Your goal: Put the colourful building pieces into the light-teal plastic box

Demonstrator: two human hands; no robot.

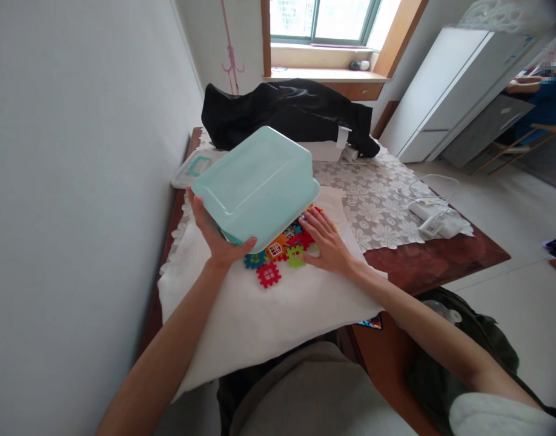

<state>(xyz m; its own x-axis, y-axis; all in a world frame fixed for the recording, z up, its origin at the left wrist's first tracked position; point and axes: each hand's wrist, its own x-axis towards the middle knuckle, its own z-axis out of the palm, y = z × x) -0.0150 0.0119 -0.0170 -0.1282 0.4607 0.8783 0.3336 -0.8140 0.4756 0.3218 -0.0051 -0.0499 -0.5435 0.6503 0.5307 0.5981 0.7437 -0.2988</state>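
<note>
A pale turquoise plastic bin (260, 181) is tipped over in the middle, its bottom turned up toward me. My left hand (218, 239) grips its near left corner, thumb along the rim. Under the bin's near edge lies a pile of colourful toothed building pieces, some with window shapes. A red piece (269, 275) lies nearest me, with a blue piece (256, 260) and a lime green piece (296, 256) behind it. My right hand (326, 242) rests over the pile's right side, fingers spread. The bin hides part of the pile.
A white cloth (260, 321) covers the near table. A clear lid (194, 166) lies at the left by the wall. Black sheeting (287, 112) drapes across the back. A white device (430, 218) stands at the right on the lace tablecloth (378, 209). Another person sits far right.
</note>
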